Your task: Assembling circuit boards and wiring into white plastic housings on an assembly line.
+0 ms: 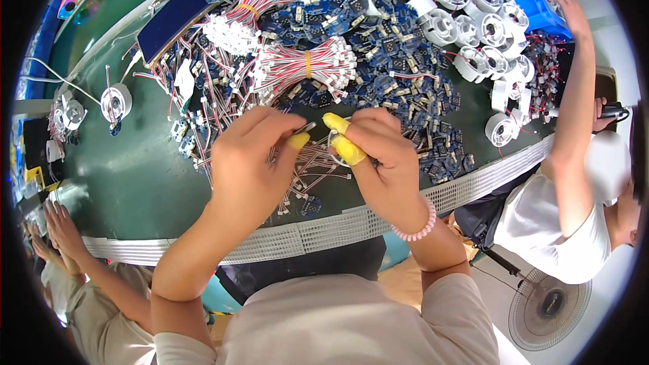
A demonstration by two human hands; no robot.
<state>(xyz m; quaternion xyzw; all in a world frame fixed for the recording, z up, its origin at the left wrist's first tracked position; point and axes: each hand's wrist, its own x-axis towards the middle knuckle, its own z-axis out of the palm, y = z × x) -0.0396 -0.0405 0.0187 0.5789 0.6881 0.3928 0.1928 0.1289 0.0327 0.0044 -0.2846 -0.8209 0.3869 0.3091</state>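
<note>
My left hand (pixel 251 155) is closed in a pinch, with a yellow cover on its thumb. Between its fingertips sits a small thin grey-edged piece (pixel 307 127), too small to name surely. Just across from it, my right hand (pixel 385 159), wearing yellow covers on thumb and forefinger and a pink beaded bracelet, pinches a thin white wire lead (pixel 332 140), mostly hidden by the fingers. Beneath both hands lie loose red-and-white wire leads (pixel 314 162). A heap of small blue circuit boards (pixel 412 105) spreads beyond my right hand.
Bundled wire leads (pixel 304 67) lie ahead, near a dark flat panel (pixel 186 13). White round housings (pixel 483 34) pile up at the far right by a blue bin (pixel 534 3). White perforated edging (pixel 297 240) lines the green table. Co-workers' arms (pixel 574 88) reach in from both sides.
</note>
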